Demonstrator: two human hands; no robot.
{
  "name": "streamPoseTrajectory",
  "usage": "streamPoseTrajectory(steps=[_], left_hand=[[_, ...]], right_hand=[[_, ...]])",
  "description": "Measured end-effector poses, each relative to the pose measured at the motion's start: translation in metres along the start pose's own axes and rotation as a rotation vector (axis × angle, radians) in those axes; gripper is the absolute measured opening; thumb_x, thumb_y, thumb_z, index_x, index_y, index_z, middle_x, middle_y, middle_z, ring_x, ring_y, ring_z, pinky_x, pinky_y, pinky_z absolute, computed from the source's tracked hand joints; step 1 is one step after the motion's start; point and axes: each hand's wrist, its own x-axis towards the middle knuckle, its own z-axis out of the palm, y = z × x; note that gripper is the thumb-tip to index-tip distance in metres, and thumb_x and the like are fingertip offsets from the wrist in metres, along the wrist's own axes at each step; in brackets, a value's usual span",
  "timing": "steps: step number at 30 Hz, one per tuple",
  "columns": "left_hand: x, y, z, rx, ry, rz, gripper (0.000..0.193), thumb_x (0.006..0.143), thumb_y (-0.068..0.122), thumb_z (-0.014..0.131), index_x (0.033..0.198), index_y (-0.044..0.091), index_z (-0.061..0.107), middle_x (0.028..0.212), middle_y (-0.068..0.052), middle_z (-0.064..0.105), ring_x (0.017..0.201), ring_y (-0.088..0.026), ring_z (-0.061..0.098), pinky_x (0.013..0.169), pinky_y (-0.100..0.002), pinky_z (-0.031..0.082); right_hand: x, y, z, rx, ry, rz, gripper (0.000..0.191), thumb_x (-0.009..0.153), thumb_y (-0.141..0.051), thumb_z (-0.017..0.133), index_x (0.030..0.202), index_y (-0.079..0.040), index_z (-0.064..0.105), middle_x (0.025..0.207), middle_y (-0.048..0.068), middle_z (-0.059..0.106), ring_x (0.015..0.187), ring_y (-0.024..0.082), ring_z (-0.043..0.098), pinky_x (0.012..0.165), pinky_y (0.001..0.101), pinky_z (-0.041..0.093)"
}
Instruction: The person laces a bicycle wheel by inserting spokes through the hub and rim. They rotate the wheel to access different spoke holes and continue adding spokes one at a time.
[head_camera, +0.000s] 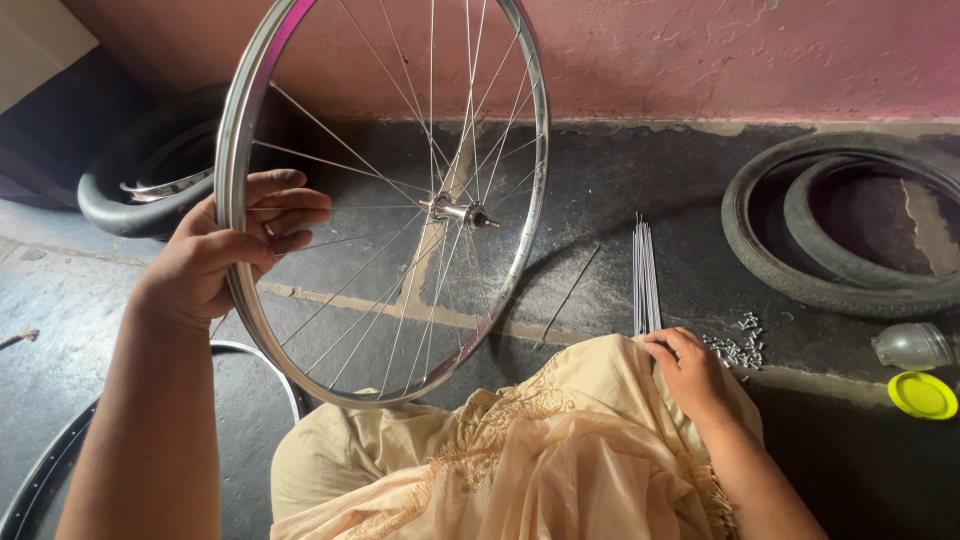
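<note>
Left hand (225, 250) clamped on the rim of a spoked bicycle wheel (385, 200), held upright above the floor (620, 180). Right hand (690, 370) well apart, fingers curled at the near end of a bundle of loose spokes (645, 275); grip impossible to tell. Small nipples (738, 345) heaped just beside. Tyres (850, 235) further right.

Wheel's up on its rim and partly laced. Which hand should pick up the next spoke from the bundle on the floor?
Right. The right hand rests on the knee, free, beside the spoke bundle and the nipples. The left hand has its grip around the wheel rim, holding it upright, so it probably shouldn't let go.
</note>
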Motion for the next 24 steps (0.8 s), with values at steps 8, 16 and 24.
streamPoseTrajectory(steps=[8, 16, 24], left_hand=[[0.015, 0.017, 0.035, 0.088, 0.119, -0.011, 0.076, 0.064, -0.01, 0.049, 0.141, -0.006, 0.05, 0.128, -0.028, 0.066, 0.121, -0.034, 0.068, 0.108, -0.04, 0.054], [0.086, 0.052, 0.072, 0.342, 0.243, -0.156, 0.063, 0.071, -0.013, 0.049, 0.133, -0.007, 0.048, 0.113, -0.025, 0.073, 0.108, -0.029, 0.076, 0.095, -0.033, 0.057], [0.153, 0.052, 0.092, 0.42, 0.227, -0.005, 0.057, 0.074, -0.014, 0.042, 0.13, -0.005, 0.039, 0.1, -0.026, 0.073, 0.092, -0.03, 0.078, 0.083, -0.034, 0.063]], right_hand=[[0.003, -0.01, -0.003, 0.029, -0.024, 0.044, 0.011, 0.09, -0.011, 0.069, 0.099, -0.005, 0.072, 0.095, 0.01, 0.074, 0.089, 0.026, 0.072, 0.077, 0.0346, 0.056], [0.005, 0.002, 0.002, 0.002, -0.025, 0.233, 0.013, 0.093, -0.013, 0.067, 0.103, -0.004, 0.07, 0.094, 0.01, 0.075, 0.086, 0.023, 0.073, 0.077, 0.0339, 0.056], [0.034, 0.025, 0.01, 0.876, 0.058, 0.601, 0.014, 0.086, 0.0, 0.061, 0.099, 0.004, 0.063, 0.094, 0.01, 0.074, 0.08, 0.015, 0.067, 0.072, 0.0257, 0.057]])
